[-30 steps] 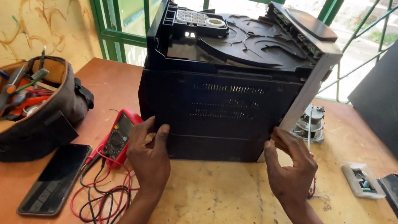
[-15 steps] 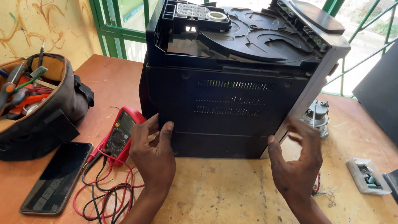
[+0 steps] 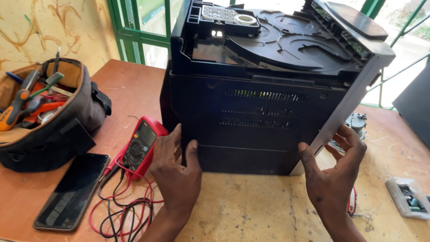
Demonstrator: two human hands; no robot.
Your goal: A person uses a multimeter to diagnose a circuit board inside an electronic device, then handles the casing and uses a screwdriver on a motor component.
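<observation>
Black stereo unit [image 3: 259, 115] upright on workbench [image 3: 268, 220], left hand [image 3: 176, 171] and right hand [image 3: 334, 176] flanking its lower corners, fingers spread against it

A flat black phone with a dark, shiny screen [image 3: 73, 191] lies at the lower left of the frame. Just to its right, a red meter with a small grey screen [image 3: 147, 134] rests on the table.

Worn wooden table [image 3: 267, 226] (scuffed) bears stereo unit [image 3: 260, 110]; tool bag [image 3: 35, 115]; multimeter [image 3: 140, 144]; phone [image 3: 72, 191].
</observation>
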